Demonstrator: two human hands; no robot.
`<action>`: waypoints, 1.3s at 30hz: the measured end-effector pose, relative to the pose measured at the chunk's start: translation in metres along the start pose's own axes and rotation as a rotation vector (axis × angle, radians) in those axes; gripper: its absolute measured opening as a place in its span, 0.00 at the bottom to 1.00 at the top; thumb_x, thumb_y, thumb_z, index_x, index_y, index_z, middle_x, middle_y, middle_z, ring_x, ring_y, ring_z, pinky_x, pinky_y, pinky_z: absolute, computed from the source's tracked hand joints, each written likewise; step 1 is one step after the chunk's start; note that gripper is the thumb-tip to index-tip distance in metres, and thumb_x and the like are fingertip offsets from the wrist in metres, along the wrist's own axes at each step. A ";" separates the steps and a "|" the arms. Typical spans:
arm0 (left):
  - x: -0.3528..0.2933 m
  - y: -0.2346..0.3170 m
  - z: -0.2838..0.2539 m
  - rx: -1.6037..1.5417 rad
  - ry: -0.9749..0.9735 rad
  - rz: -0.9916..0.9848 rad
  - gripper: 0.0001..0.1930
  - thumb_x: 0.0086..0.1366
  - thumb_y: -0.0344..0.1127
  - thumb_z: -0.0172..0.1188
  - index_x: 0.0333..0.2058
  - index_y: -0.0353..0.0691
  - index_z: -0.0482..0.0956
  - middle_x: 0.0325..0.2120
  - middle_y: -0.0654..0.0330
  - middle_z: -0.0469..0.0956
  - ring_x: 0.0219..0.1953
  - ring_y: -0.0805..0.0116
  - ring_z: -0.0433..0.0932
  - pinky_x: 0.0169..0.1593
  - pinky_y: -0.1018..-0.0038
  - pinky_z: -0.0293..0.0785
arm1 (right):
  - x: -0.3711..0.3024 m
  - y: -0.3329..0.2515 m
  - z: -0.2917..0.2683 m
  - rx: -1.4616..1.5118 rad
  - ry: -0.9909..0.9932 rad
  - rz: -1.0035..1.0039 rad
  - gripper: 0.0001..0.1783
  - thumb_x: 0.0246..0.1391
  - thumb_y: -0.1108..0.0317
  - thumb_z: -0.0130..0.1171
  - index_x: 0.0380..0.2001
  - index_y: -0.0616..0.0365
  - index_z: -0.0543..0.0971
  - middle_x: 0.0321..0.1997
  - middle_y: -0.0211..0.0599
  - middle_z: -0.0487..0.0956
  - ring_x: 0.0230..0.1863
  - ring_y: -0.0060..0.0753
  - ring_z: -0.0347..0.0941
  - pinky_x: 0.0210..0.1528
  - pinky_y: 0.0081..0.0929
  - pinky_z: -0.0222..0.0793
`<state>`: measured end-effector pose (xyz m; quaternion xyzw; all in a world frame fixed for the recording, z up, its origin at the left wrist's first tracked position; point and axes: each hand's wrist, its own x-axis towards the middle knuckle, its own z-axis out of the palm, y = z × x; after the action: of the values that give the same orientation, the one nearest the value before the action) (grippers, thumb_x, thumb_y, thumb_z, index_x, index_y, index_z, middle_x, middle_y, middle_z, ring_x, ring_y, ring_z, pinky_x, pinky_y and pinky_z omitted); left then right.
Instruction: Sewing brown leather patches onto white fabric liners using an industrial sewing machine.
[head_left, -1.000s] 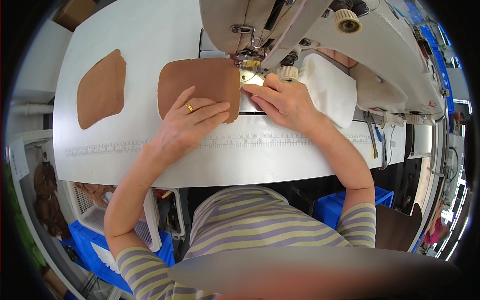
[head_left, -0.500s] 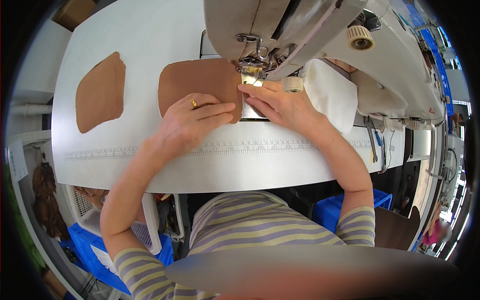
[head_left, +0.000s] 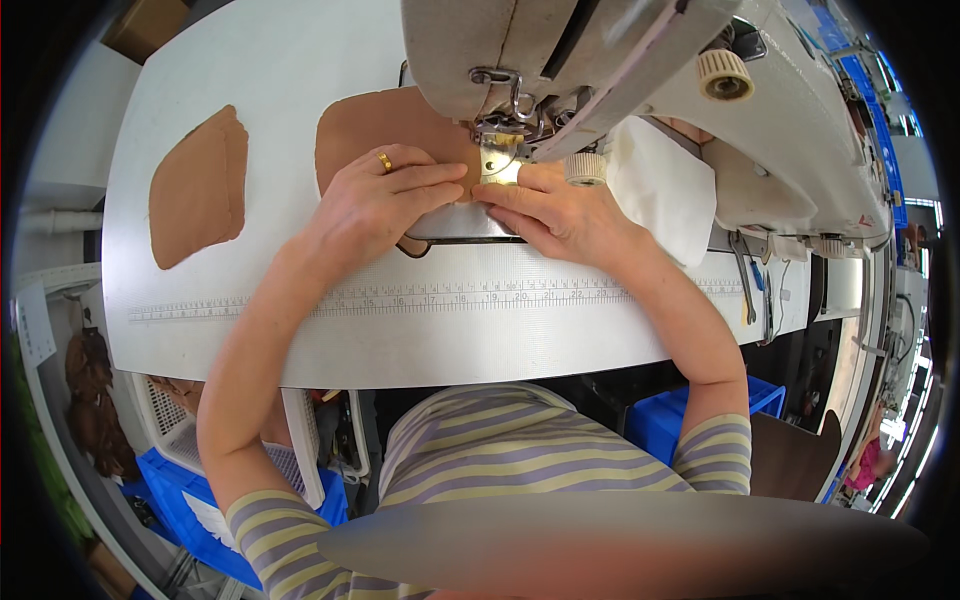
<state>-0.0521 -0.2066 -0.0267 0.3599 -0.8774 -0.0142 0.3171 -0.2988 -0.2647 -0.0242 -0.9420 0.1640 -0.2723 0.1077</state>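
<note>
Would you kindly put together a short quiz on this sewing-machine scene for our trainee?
1. True or false: the white cloth lies to the left of the left hand.
2. Multiple choice: what lies beneath the left hand's fingers? A) a blue bin; B) a brown piece; C) a pair of scissors.
3. Fill in the blank: a gold-coloured ring is worn on the ____ hand.

Key:
1. False; it lies to the right of the right hand.
2. B.
3. left.
</note>
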 end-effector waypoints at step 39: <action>0.022 0.025 0.033 0.521 0.116 -0.122 0.18 0.51 0.24 0.61 0.43 0.32 0.80 0.39 0.55 0.82 0.39 0.64 0.81 0.44 0.71 0.79 | 0.002 -0.006 -0.006 -0.105 0.068 0.151 0.11 0.50 0.70 0.64 0.38 0.52 0.78 0.26 0.35 0.76 0.26 0.40 0.75 0.26 0.36 0.71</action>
<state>-0.0987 -0.2090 -0.0348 0.4816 -0.8085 0.2136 0.2621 -0.2989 -0.2606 -0.0164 -0.9214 0.2523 -0.2863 0.0730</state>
